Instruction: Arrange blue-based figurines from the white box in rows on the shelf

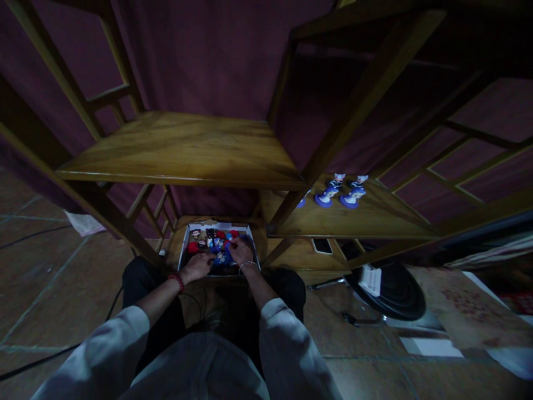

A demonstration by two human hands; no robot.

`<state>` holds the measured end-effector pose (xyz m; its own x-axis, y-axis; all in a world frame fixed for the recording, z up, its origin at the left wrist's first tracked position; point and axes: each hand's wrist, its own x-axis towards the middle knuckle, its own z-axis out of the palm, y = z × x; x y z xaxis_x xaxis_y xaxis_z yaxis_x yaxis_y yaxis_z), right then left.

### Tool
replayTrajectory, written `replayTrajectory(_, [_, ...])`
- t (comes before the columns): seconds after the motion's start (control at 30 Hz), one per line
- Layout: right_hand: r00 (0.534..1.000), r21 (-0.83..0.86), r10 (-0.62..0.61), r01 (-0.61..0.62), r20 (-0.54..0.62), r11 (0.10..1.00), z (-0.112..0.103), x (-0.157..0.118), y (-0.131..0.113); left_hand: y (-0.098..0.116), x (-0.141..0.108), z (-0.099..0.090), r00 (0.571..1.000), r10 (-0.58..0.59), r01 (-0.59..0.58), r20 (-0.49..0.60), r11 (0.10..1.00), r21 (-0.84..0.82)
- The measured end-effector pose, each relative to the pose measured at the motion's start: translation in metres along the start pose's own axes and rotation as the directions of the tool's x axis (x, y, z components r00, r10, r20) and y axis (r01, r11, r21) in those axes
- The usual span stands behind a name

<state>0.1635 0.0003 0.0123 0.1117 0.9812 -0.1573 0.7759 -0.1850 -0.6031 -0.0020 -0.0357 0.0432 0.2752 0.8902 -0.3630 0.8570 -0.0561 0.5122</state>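
A shallow white cardboard box (pixel 183 251) on the low shelf holds several small toy figurines (pixel 216 239) in red, blue, black and white. Both of my hands are inside it. My left hand (pixel 200 265), with a red bead bracelet at the wrist, has its fingers bent together by the left side of a blue figurine (pixel 221 258). Over the right part of the box, my right hand (pixel 240 253) has its fingers curled down among the figurines. Dim light and the hands themselves hide what the fingertips grip.
A wooden shelf board (pixel 183 147) overhangs the box. On the right shelf board (pixel 375 219), figurines on purple bases (pixel 350 201) stand near the upright post (pixel 287 214). A phone (pixel 322 246) lies below. A black stool (pixel 391 291) stands right; a cable (pixel 41 360) crosses the floor at left.
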Motion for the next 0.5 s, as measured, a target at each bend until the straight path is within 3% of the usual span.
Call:
replayTrajectory(0.17, [0.998,0.052,-0.022,0.025,-0.056,0.998,0.004,0.002,0.003,0.003,-0.001,0.008,0.999,0.042,-0.045,0.022,0.991,0.129])
replayTrajectory(0.33, [0.991,0.114,-0.071,0.084,-0.111,0.990,0.005,0.003,0.005,0.014,-0.005,0.010,0.999,0.014,-0.020,0.038,0.984,0.176])
replayTrajectory(0.5, [0.990,0.201,-0.075,0.098,-0.117,0.975,0.009,0.005,0.010,0.021,-0.005,0.007,0.999,-0.043,0.044,-0.010,0.994,0.101])
